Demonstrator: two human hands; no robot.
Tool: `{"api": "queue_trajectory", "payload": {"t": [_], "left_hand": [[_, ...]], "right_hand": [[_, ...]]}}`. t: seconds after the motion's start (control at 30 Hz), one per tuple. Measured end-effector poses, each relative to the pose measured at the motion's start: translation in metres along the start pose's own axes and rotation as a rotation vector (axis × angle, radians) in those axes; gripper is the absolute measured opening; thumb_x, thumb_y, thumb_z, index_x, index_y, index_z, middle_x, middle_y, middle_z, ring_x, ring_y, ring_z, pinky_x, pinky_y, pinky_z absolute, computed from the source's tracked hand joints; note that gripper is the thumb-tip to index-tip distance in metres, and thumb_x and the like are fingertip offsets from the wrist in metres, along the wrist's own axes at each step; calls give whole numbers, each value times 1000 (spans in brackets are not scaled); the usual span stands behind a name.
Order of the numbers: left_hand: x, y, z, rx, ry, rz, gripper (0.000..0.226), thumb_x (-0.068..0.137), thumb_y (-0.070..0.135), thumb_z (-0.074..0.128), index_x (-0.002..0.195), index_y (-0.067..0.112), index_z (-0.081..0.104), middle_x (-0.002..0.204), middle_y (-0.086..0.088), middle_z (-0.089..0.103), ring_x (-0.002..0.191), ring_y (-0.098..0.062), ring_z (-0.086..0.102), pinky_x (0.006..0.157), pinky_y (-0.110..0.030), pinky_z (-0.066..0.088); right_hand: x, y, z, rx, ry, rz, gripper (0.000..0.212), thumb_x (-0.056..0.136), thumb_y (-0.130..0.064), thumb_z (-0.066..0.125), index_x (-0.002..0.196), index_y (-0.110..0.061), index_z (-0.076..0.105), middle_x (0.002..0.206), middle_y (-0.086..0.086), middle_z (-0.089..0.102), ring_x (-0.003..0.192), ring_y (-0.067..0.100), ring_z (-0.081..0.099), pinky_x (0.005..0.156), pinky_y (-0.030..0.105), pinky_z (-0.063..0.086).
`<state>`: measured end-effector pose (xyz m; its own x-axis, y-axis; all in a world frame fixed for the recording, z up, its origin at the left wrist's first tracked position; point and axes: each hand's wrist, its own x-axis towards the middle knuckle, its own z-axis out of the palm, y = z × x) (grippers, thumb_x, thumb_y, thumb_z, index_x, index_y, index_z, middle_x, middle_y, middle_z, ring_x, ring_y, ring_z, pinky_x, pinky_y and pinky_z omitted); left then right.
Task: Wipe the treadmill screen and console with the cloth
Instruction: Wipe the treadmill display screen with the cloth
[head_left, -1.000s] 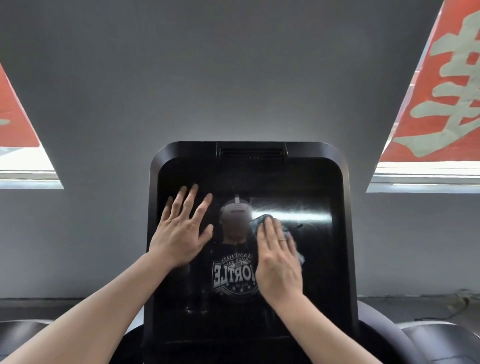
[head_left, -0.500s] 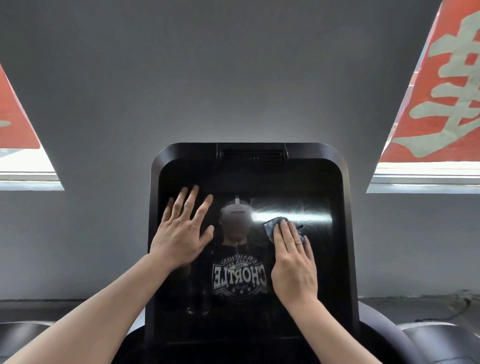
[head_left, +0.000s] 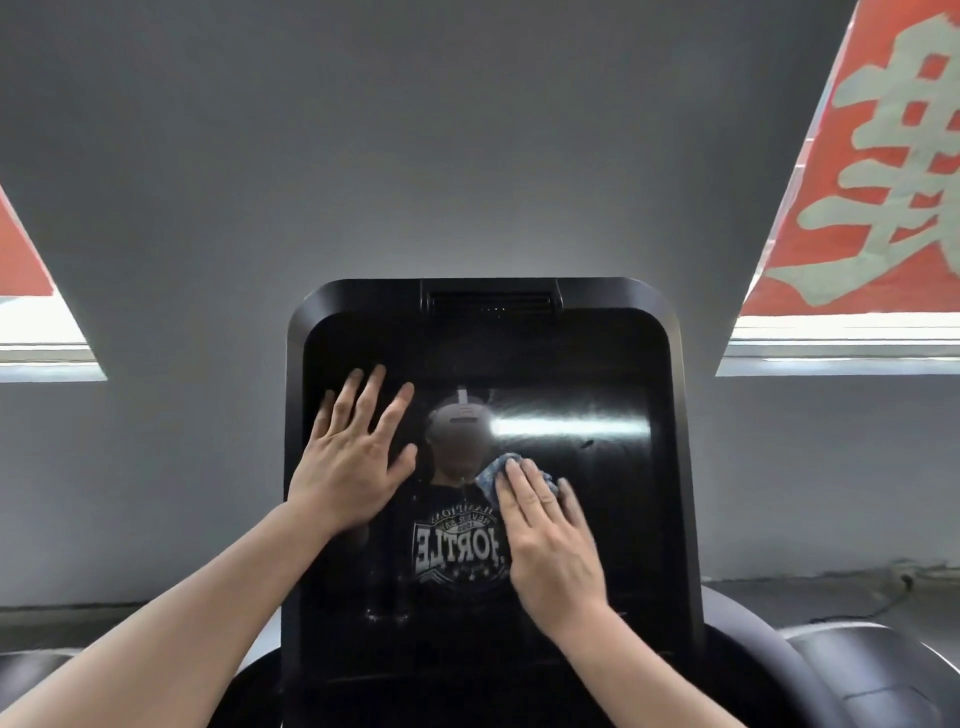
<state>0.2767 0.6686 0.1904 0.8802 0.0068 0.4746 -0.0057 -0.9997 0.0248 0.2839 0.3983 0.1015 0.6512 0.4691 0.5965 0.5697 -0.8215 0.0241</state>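
Note:
The treadmill's glossy black screen (head_left: 597, 374) stands upright in front of me inside its black console frame (head_left: 680, 467). My left hand (head_left: 353, 457) lies flat on the screen's left side with fingers spread. My right hand (head_left: 550, 540) presses a small blue cloth (head_left: 491, 470) against the middle of the screen with straight fingers; only the cloth's top edge shows past my fingertips. A reflection of a person's printed shirt shows in the glass.
A grey wall rises behind the console. Red banners with pale characters hang at the upper right (head_left: 883, 156) and upper left (head_left: 21, 260), above bright window strips. Rounded grey treadmill housings (head_left: 852, 670) sit low at both sides.
My right hand slid the cloth to the right and then back left and lower toward the screen's middle. My left hand has stayed in place.

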Motion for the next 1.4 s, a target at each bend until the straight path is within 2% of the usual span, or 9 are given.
{"api": "queue_trajectory", "payload": {"t": [0.13, 0.3, 0.43, 0.6, 0.73, 0.9, 1.03, 1.17, 1.4], "left_hand": [[0, 1, 0, 9, -12, -10, 78, 102, 61, 39, 166, 37, 2, 174, -1, -13, 158, -22, -21, 130, -50, -1], [0, 0, -1, 3, -20, -7, 78, 102, 62, 38, 166, 37, 1, 174, -1, -14, 158, -22, -22, 130, -50, -1], [0, 0, 0, 16, -28, -13, 77, 102, 62, 36, 165, 38, 0, 174, 0, -15, 158, -21, -23, 130, -49, -1], [0, -1, -1, 4, -28, -6, 77, 102, 62, 36, 165, 39, -1, 173, 0, -17, 157, -20, -24, 129, -49, -3], [0, 0, -1, 0, -28, -6, 77, 102, 62, 36, 165, 38, -1, 174, 0, -17, 157, -21, -24, 129, -49, -2], [0, -1, -2, -12, -16, 5, 76, 102, 62, 37, 166, 38, 2, 174, -2, -13, 158, -22, -21, 129, -50, -2], [0, 0, -2, -5, -18, 0, 77, 102, 62, 37, 166, 37, 2, 174, -2, -12, 159, -23, -20, 129, -51, -1], [-1, 0, -1, -11, -4, 9, 77, 102, 61, 39, 166, 36, 4, 174, -3, -10, 159, -24, -18, 129, -52, 2], [-1, 1, -2, -17, -20, 2, 77, 102, 61, 39, 166, 37, 3, 174, -3, -11, 159, -24, -18, 129, -52, 1]], "right_hand": [[2, 7, -8, 75, -8, 293, 85, 86, 6, 58, 162, -9, 25, 171, 7, 20, 160, 23, 14, 127, 51, 28], [-8, -9, 2, -6, 8, 8, 69, 93, -2, 40, 161, -7, 30, 170, 10, 27, 159, 24, 21, 125, 49, 25], [-5, 2, -7, 33, 16, 284, 79, 85, 6, 59, 159, -5, 33, 169, 10, 27, 158, 26, 22, 126, 53, 29], [-14, -13, 0, -35, -13, 25, 66, 93, -3, 28, 159, -5, 32, 169, 12, 28, 158, 27, 23, 122, 52, 23], [-12, 3, -8, 25, -10, 312, 78, 87, 6, 53, 160, -7, 29, 170, 10, 24, 160, 25, 17, 127, 52, 25], [-22, -8, -1, -44, -24, 20, 70, 91, 0, 39, 160, -7, 31, 169, 11, 27, 158, 26, 24, 122, 50, 22], [-18, -1, -11, 27, -39, 330, 85, 83, 8, 59, 160, -7, 29, 170, 11, 23, 159, 27, 18, 126, 53, 30], [-31, -26, 0, -24, -53, 42, 71, 89, -1, 41, 160, -6, 32, 169, 12, 28, 158, 27, 22, 125, 51, 32], [-39, -25, 0, 44, -99, 164, 76, 88, 3, 47, 161, -7, 30, 171, 11, 24, 159, 27, 17, 125, 51, 32]]}}
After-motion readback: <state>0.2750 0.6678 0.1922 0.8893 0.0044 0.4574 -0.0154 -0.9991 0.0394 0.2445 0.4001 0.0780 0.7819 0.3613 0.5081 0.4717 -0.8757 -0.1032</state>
